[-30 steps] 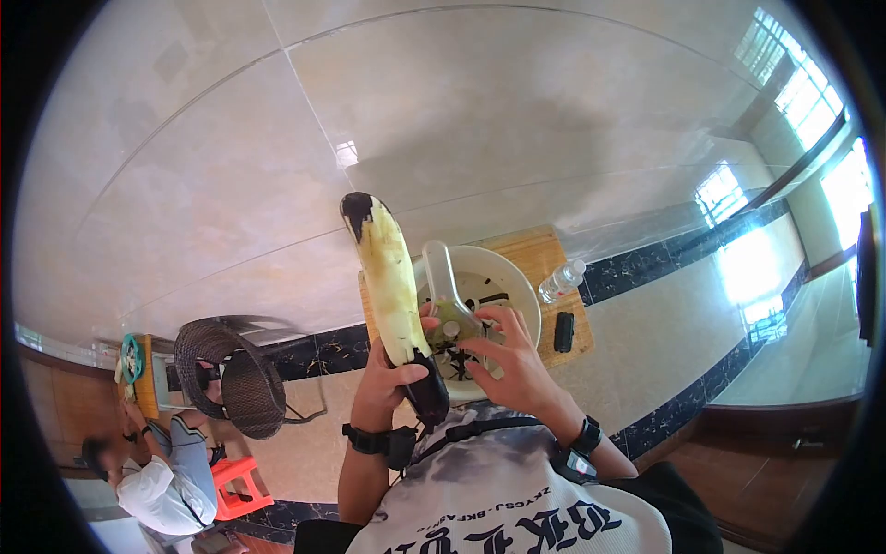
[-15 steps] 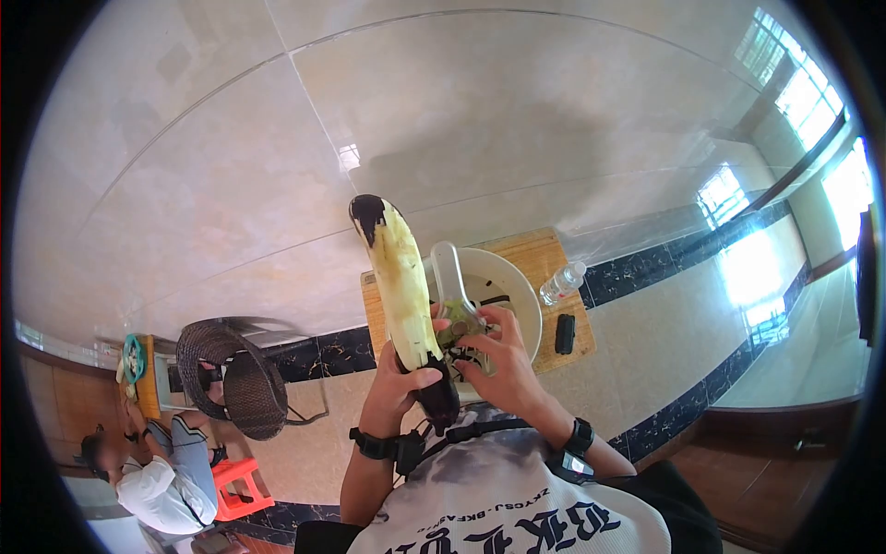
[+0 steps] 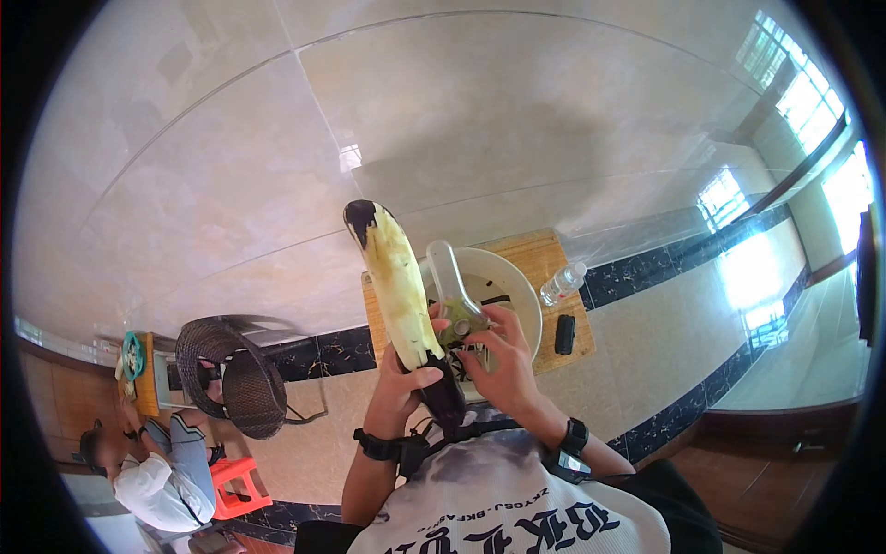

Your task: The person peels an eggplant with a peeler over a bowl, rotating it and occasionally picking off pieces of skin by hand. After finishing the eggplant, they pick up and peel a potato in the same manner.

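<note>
A long eggplant (image 3: 395,277), pale where peeled and dark at its tip and lower end, stands tilted in my left hand (image 3: 403,381), whose fingers wrap round its lower part. Right beside it, my right hand (image 3: 503,360) is closed at the green head of a peeler (image 3: 447,273) with a clear, whitish handle that points up and away. Both hands are over the near part of a white bucket (image 3: 528,309), where dark strips of peel show. The fingers of my left hand reach towards the peeler head behind the eggplant.
The bucket stands on a wooden table (image 3: 544,247) with a clear bottle (image 3: 563,283) and a black object (image 3: 565,334) on its right. A wicker chair (image 3: 254,392) is at the left. Beyond it a person (image 3: 152,485) sits beside a red stool (image 3: 238,487) near another small table.
The eggplant's top has shifted slightly left and down. The peeler has turned a little, and the fingers of my right hand have moved slightly at its head.
</note>
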Demonstrator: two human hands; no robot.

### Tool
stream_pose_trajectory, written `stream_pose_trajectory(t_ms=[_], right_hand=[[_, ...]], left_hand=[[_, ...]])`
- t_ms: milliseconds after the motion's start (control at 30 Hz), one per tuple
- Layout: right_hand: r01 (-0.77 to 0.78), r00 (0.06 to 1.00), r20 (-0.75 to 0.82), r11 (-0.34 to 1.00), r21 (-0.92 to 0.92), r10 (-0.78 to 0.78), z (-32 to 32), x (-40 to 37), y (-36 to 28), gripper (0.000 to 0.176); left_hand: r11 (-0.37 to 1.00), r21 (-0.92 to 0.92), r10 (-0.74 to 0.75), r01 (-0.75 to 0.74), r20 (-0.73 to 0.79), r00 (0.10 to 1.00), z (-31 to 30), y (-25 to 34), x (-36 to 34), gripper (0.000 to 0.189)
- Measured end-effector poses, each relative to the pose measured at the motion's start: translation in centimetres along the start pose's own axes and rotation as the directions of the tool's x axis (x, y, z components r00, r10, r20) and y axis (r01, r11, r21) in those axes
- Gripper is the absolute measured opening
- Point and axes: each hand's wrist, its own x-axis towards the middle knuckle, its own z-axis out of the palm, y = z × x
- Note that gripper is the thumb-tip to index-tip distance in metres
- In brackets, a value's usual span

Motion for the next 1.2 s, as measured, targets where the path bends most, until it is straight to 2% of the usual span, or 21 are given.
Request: stream_pose_trajectory(t_ms=[333,433,533,633,733,833,933,1200], right_hand=[[-0.054,0.998,-0.04,0.996,0.069,0.057,0.8,-0.2,-0.5,0.021],[-0.112,0.992,-0.042,0.984,0.136,0.119,0.9,-0.6,-0.2,0.02],[-0.058,0.997,-0.043,0.991,0.12,0.064,0.5,-0.5,0.0,0.019],[-0.051,0.998,-0.012,0.985,0.166,0.054,0.2,-0.5,0.5,0.02],[-0.066,0.996,-0.044,0.975,0.211,0.077,-0.1,-0.5,0.3,0.021],[0.002,0.993,-0.117,0.995,0.103,0.01,0.2,-0.7,0.2,0.021],[-0.001,0.991,-0.136,0.999,0.032,0.006,0.4,-0.8,-0.4,0.02],[-0.056,0.99,-0.124,0.996,0.071,0.065,1.1,-0.8,-0.4,0.019]], left_hand=[[1.0,-0.026,-0.012,0.013,0.031,0.999,0.8,0.1,-0.4,0.083],[1.0,-0.013,-0.005,0.005,0.04,0.999,0.8,0.1,-0.3,0.081],[1.0,-0.012,0.002,-0.002,0.018,1.0,1.3,0.2,-0.3,0.079],[1.0,-0.024,0.016,-0.016,0.011,1.0,1.2,0.0,-0.3,0.079],[0.999,-0.033,0.009,-0.01,-0.019,1.0,1.2,0.0,-0.4,0.078],[0.999,-0.044,0.005,-0.007,-0.047,0.999,1.6,0.3,-0.7,0.078],[0.998,-0.06,0.02,-0.023,-0.047,0.999,1.6,0.0,-0.7,0.077],[0.991,-0.129,0.045,-0.044,0.003,0.999,2.2,-0.2,-1.0,0.074]])
